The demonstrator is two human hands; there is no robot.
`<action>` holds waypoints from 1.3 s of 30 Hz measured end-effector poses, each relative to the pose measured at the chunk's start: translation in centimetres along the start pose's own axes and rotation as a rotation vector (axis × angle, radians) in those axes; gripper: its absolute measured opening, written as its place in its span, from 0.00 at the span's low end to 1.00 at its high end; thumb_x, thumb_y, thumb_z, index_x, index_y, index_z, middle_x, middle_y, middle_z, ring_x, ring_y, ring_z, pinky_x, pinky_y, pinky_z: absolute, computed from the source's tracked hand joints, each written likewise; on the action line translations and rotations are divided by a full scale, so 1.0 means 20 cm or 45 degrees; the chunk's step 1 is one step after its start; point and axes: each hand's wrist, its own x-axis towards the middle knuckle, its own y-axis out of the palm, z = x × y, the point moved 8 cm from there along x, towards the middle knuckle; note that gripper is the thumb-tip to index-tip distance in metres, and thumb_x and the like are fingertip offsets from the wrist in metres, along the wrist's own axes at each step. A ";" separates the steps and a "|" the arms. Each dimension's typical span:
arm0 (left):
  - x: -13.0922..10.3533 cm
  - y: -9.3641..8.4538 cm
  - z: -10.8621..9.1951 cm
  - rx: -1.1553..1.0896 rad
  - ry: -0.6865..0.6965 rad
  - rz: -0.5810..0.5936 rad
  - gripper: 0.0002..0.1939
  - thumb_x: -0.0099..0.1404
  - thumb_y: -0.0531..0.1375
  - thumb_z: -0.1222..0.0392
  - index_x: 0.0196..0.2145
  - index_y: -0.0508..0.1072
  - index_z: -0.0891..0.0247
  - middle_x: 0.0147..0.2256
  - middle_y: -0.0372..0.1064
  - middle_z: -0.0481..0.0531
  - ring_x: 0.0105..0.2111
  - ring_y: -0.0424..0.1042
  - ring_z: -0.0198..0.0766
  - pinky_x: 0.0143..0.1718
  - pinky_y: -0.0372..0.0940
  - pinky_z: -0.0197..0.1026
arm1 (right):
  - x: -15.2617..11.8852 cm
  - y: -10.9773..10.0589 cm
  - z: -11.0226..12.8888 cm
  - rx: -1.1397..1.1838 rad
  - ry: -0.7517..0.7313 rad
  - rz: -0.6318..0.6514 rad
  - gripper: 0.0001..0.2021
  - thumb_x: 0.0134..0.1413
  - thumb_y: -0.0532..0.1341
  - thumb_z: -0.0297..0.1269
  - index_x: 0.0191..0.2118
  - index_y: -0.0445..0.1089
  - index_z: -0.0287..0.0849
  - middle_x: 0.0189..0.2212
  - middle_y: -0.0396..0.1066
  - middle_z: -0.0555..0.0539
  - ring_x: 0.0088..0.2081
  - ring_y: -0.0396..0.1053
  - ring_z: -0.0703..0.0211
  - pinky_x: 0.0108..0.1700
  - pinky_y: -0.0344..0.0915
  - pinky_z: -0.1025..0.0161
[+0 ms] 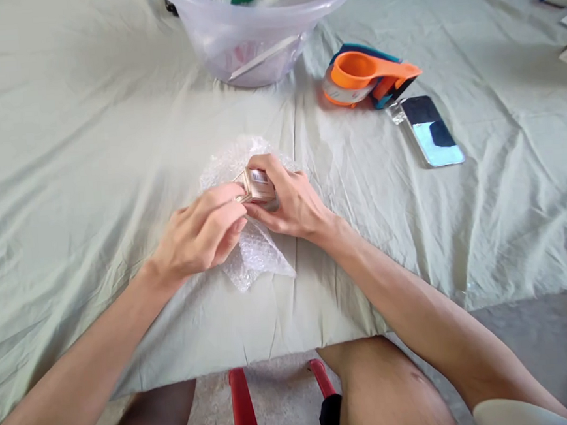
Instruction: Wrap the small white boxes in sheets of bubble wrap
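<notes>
A small cardboard box (262,187) with a barcode on its end is held over a sheet of bubble wrap (257,250). My right hand (292,199) is closed around the box, thumb on the near side and fingers on the far side. From the left, my left hand (201,232) pinches at the box's left end with its fingertips. Its other fingers are curled. The bubble wrap lies crumpled on the cloth beneath both hands, and part of it is hidden by them.
A translucent purple basin (269,24) holding plastic items stands at the far side. Right of it lie an orange tape dispenser (370,71) and a smartphone (431,129). The wrinkled pale green cloth (87,156) covers the table. A red stool (250,411) shows below its edge.
</notes>
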 end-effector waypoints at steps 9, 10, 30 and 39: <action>-0.07 -0.02 0.24 0.219 -0.605 0.128 0.21 0.90 0.51 0.50 0.50 0.83 0.59 0.37 0.87 0.51 0.25 0.81 0.36 0.25 0.60 0.41 | 0.01 -0.06 -0.07 0.292 0.029 -0.260 0.30 0.72 0.65 0.70 0.61 0.73 0.51 0.56 0.79 0.42 0.51 0.78 0.45 0.50 0.82 0.47; -0.07 -0.01 0.25 0.277 -0.608 0.160 0.18 0.88 0.55 0.52 0.50 0.84 0.59 0.37 0.87 0.50 0.27 0.82 0.37 0.26 0.61 0.41 | 0.01 -0.07 -0.08 0.351 0.060 -0.276 0.29 0.72 0.66 0.70 0.60 0.74 0.51 0.55 0.79 0.44 0.49 0.78 0.47 0.48 0.81 0.48; -0.24 0.26 0.23 0.173 -0.791 0.879 0.52 0.82 0.55 0.31 0.85 0.46 0.71 0.86 0.42 0.74 0.87 0.43 0.69 0.85 0.49 0.73 | 0.05 -0.08 -0.24 0.814 0.324 -0.247 0.36 0.62 0.70 0.69 0.64 0.67 0.51 0.50 0.77 0.44 0.44 0.77 0.49 0.46 0.79 0.48; -0.25 0.27 0.22 0.214 -0.879 0.925 0.53 0.82 0.55 0.29 0.86 0.48 0.70 0.86 0.41 0.72 0.87 0.40 0.68 0.86 0.48 0.71 | 0.04 -0.06 -0.11 0.653 0.108 -0.116 0.33 0.62 0.74 0.60 0.62 0.68 0.49 0.58 0.77 0.41 0.54 0.77 0.49 0.52 0.74 0.51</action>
